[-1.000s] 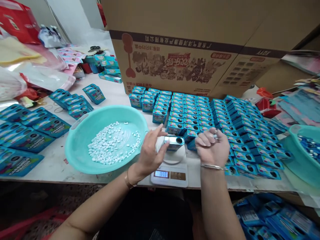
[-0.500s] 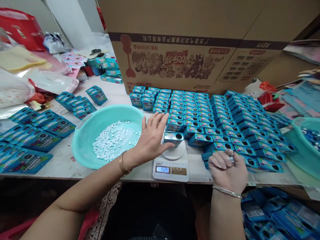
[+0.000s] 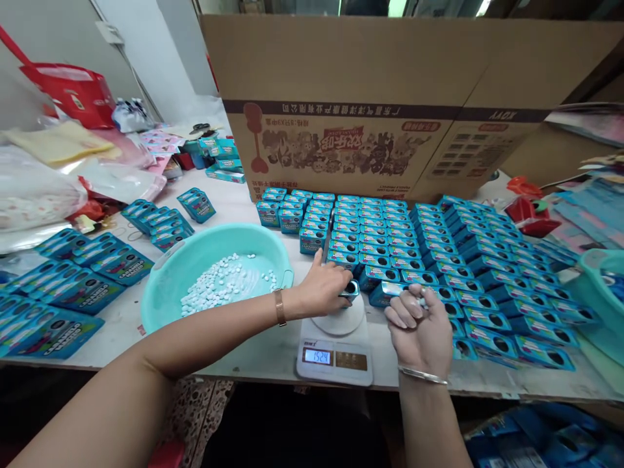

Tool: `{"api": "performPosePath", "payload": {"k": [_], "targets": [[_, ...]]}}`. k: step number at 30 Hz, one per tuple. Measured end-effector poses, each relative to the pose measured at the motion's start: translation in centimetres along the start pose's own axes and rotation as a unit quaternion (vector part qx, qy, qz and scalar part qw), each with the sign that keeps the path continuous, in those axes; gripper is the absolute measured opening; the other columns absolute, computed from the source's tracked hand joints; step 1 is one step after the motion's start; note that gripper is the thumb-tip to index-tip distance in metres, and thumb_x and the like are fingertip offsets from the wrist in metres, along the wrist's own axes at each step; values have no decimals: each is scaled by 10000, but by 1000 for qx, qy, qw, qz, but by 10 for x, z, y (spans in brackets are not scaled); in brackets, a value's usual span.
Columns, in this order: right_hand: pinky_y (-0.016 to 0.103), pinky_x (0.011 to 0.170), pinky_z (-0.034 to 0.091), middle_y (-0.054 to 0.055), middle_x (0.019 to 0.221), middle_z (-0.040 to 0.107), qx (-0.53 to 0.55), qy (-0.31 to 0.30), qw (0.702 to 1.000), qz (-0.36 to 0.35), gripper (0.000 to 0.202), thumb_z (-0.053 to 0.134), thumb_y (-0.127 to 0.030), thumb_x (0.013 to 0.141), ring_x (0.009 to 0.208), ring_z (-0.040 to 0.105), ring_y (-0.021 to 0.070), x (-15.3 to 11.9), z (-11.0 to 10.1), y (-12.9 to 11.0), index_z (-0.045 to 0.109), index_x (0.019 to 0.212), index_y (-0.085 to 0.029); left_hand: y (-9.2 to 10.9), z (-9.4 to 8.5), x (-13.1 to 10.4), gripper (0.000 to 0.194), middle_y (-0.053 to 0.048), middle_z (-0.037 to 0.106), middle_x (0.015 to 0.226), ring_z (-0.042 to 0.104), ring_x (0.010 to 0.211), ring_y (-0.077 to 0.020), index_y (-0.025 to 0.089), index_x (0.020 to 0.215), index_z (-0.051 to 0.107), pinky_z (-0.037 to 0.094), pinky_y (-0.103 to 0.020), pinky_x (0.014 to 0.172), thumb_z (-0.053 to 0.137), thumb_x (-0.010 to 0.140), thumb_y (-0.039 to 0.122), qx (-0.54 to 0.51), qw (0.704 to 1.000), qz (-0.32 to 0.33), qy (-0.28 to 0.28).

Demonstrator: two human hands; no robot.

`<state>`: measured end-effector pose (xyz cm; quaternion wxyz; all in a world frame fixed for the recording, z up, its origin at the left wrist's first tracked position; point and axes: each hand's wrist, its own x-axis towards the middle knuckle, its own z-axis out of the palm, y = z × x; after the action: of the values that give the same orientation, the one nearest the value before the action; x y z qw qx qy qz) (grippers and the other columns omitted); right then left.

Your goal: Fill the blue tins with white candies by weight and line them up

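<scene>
On the digital scale (image 3: 335, 370), which reads 152.4, stands a small blue box (image 3: 350, 290) with a dark round opening. My left hand (image 3: 324, 287) is closed round that box from the left. To the right of the scale, my right hand (image 3: 414, 318) is raised, palm up, with its fingers curled; a small pale piece shows at the fingertips. Left of the scale a turquoise basin (image 3: 163, 286) contains many small white pieces (image 3: 214, 283). Rows of blue boxes (image 3: 373, 240) stand behind the scale and to its right.
A large cardboard carton (image 3: 341, 71) stands behind the rows. More blue boxes (image 3: 88, 292) fill the left side. A second turquoise basin (image 3: 595, 286) sits at the far right. Plastic bags (image 3: 36, 188) and a red bag (image 3: 82, 97) lie at the back left.
My left hand went from open beside the box to closed round it. My right hand moved a little left, still curled. The view tilted up, showing more of the carton's top.
</scene>
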<state>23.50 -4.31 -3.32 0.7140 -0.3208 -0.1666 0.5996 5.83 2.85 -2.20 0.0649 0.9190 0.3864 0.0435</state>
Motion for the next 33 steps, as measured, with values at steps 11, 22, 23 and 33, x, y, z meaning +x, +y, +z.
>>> {"api": "performPosePath", "payload": {"k": [11,22,23,33], "targets": [[246,443,225,-31,545,394,-490,-184,838,-151,496,591,-673,850,482,309,105,48,66,-17,640,721,-197,-52,-74,4,360,-71,698,1062,645,1005,-259,189,1119,650,460,-359,879,713,827,390,-52,993,-30,104],[321,544,167,-4,529,454,-799,-302,480,-199,328,584,-418,896,498,338,159,95,126,-26,512,630,-241,-62,-59,12,247,-38,717,926,666,890,-231,201,953,690,478,-288,734,717,788,383,-86,991,-17,97],[317,540,184,-1,533,455,-782,-299,507,-206,361,559,-453,905,507,352,162,96,125,-28,499,621,-239,-66,-60,11,273,-40,720,955,667,898,-230,206,987,690,480,-287,739,716,788,392,-90,991,-20,99],[240,387,239,-5,529,405,-530,-124,839,-21,553,673,-733,718,457,308,108,61,38,-27,595,616,-195,-176,-101,-1,282,-71,714,996,643,958,-247,178,1043,673,456,-292,766,692,798,316,41,991,-106,73]]}}
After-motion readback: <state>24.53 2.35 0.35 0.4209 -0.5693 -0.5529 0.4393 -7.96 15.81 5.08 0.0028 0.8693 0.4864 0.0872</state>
